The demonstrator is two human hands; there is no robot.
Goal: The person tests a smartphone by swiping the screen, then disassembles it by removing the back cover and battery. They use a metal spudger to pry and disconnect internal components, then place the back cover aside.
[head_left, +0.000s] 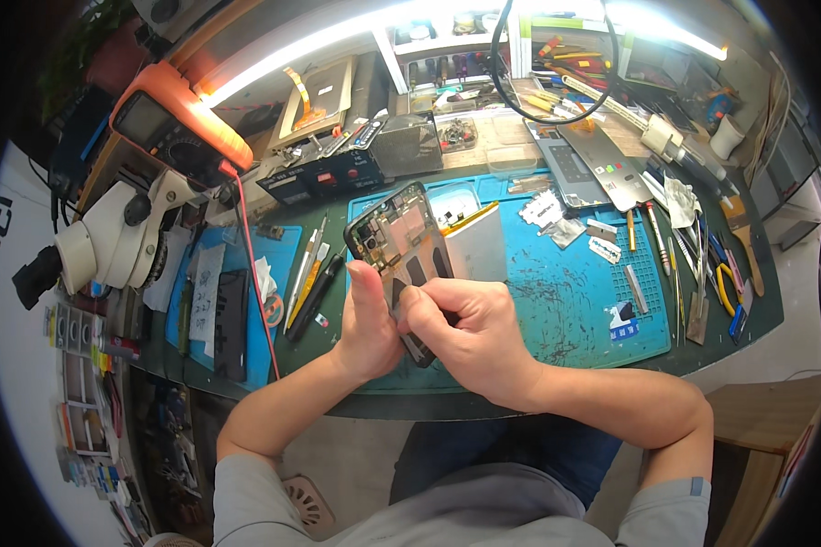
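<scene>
An opened smartphone (400, 232) is held tilted above the near edge of the blue work mat, its inner parts and bare housing showing. My left hand (368, 328) grips it by the lower left side, thumb pointing up along the edge. Over the phone's lower half, my right hand (474, 335) is closed, thumb and bent fingers pressed together against the inside. Whatever those fingers pinch is hidden. Behind the phone a grey flat sheet (480, 244) lies on the blue mat (556, 292).
Tweezers and a black pen-like tool (316, 297) lie left of my hands. An orange multimeter (178, 123) and a white microscope (109, 237) stand at the left. Razor blades (604, 250), silver laptop-like panels (602, 164), pliers (728, 290) and a brush (741, 223) lie right.
</scene>
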